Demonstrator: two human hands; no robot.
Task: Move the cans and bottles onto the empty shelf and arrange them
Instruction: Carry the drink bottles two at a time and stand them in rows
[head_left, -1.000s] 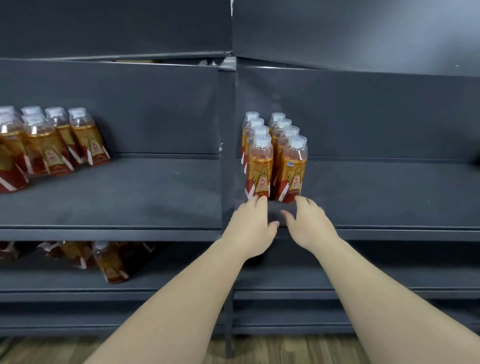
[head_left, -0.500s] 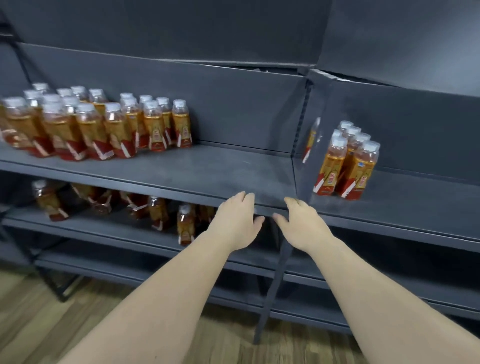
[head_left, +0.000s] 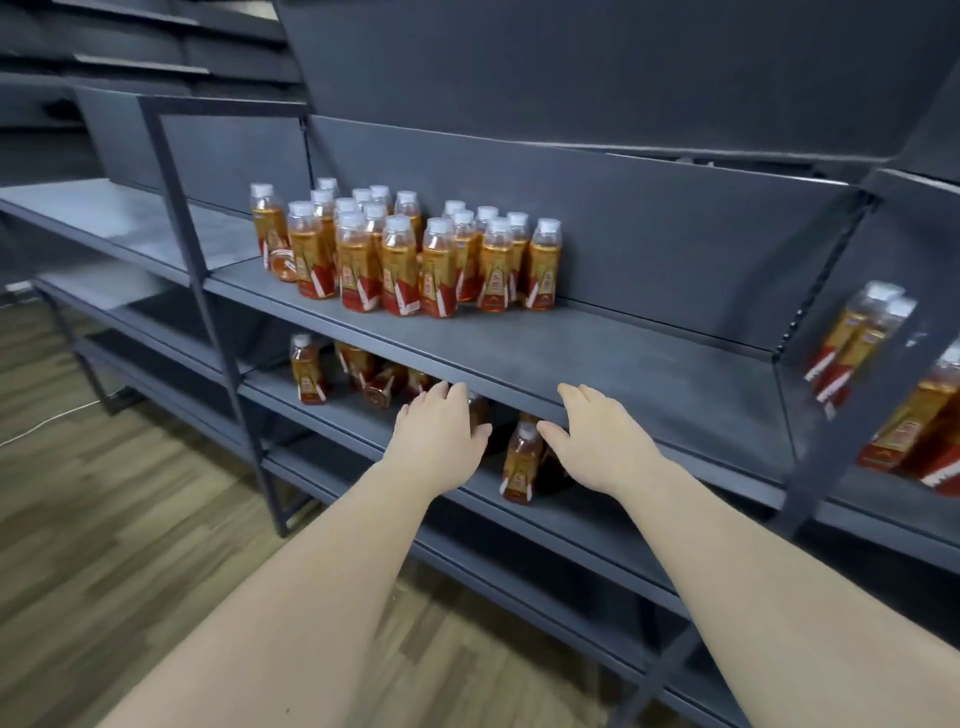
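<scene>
Both hands have slid left along the rack, away from the divider (head_left: 815, 478), and now hover at the front edge of the middle shelf (head_left: 623, 358). The left hand (head_left: 439, 441) and right hand (head_left: 605, 447) are spread palms down, fingers straight, holding nothing. Between them a single bottle (head_left: 519, 462) stands on the lower shelf (head_left: 353, 415); the other low bottles (head_left: 363, 374) sit further left, some tipped over. A bottle cluster (head_left: 400, 260) stands upright at the back of the middle shelf, and the arranged bottles (head_left: 930, 426) stand in the right bay.
</scene>
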